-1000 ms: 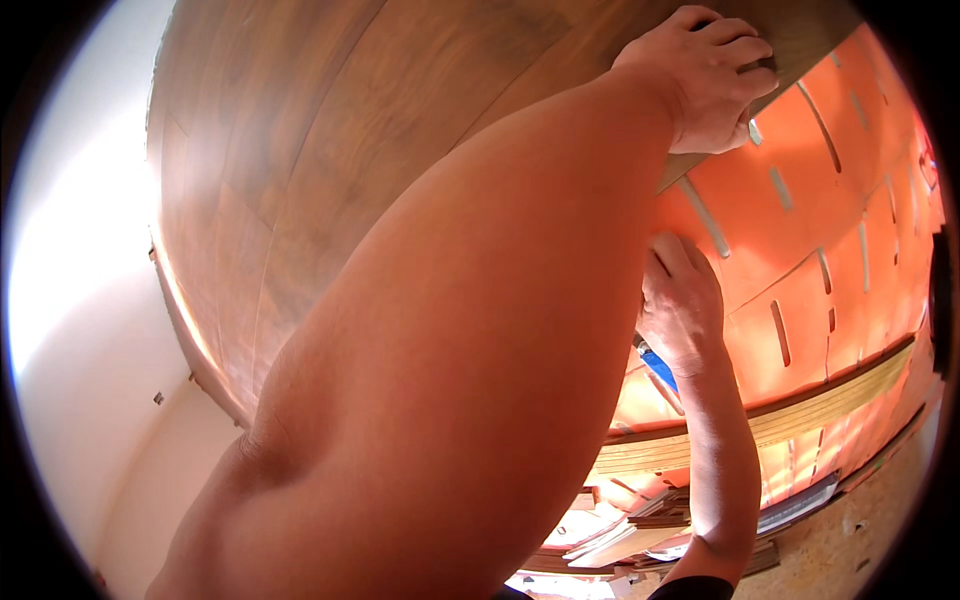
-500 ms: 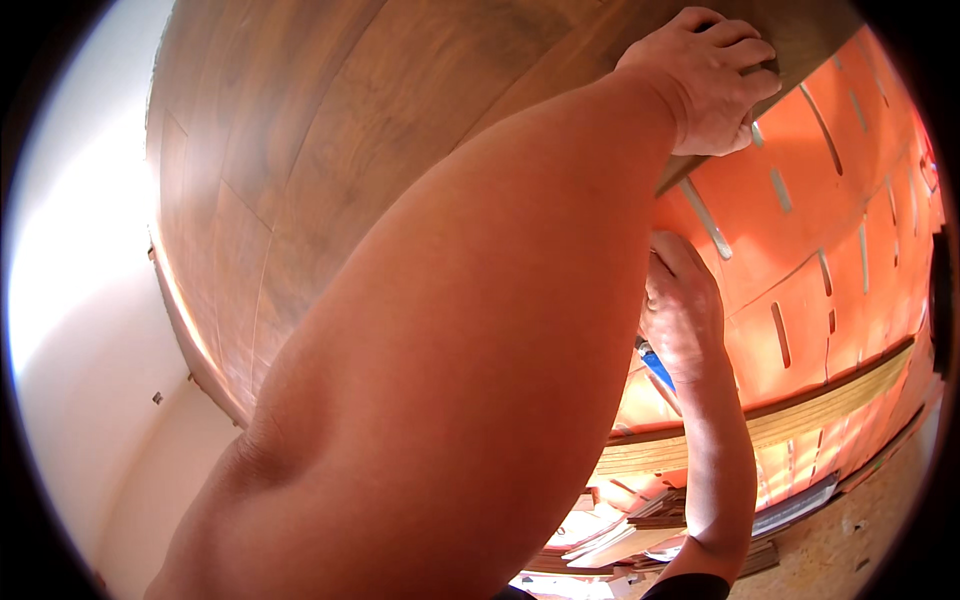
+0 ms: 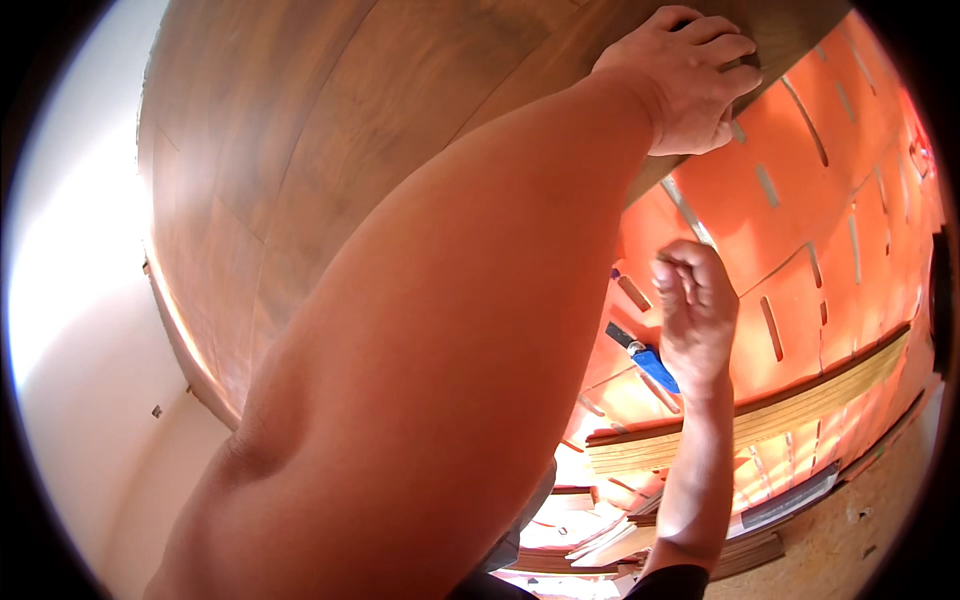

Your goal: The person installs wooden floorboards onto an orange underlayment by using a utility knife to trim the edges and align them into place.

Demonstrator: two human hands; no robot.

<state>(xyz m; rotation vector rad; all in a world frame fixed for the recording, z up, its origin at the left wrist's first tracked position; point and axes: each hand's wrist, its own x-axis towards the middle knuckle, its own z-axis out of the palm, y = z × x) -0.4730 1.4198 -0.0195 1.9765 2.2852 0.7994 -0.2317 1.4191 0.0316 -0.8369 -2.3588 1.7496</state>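
Fingers (image 3: 728, 48) of your left hand (image 3: 668, 75) are spread and bent on the brown planks (image 3: 400, 100), right at their edge, with no visible grasp on anything; the planks reach away toward nine o'clock. At six o'clock from it, your right hand (image 3: 697, 320) is over the orange sheet (image 3: 800, 200), fingers half curled; I cannot tell whether they pinch anything. The blue-handled tool (image 3: 656, 370) lies at seven o'clock from those fingertips, apart from them, near your wrist. Farther out, pale-edged boards (image 3: 785, 415) cross from five to seven o'clock.
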